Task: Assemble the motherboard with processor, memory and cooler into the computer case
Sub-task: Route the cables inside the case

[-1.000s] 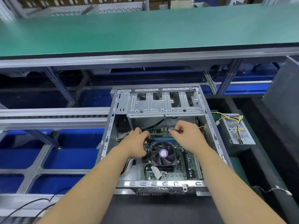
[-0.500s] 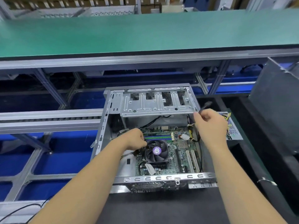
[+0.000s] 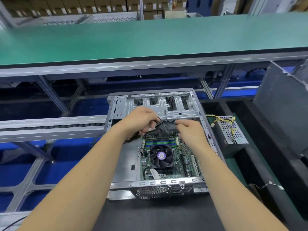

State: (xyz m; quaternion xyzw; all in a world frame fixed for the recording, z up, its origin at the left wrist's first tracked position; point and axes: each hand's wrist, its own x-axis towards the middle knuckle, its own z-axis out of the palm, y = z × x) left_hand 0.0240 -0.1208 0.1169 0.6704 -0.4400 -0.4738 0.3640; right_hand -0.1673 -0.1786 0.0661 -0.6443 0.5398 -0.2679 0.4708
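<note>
above the far half of the open case [image 3: 116, 112], both hands together over a bunch of black cables [image 3: 164, 126]. left hand [image 3: 141, 120] with fingers curled around the cables, knuckles up, forearm coming in from the lower left. right hand [image 3: 189, 130] pinching the same cables from the other side with fingertips and thumb, wrist a little lower, forearm coming in from the lower right. hands near each other, only the cables between them.

compared with half a second ago: left hand lifted up from beside the fan [image 3: 161, 156] to the cables near the metal bracket [image 3: 166, 107]; right hand moved inward from the right wall of the case toward the middle. one second ago both hands lower, just beyond the fan. view also shifted a little, so case more to the right of the picture.

inside the case: green motherboard [image 3: 180, 165] lying flat on the bottom, toward the right side; black fan with purple label on top of it; green and blue memory slots [image 3: 160, 144] just beyond the fan, under the hands; bare metal floor on the left part. outside, just beside the right wall, a metal power supply [image 3: 232, 130] with yellow and black wires [image 3: 216, 119], resting on the dark mat [image 3: 150, 214]. beyond all, a long green belt [image 3: 150, 37].
</note>
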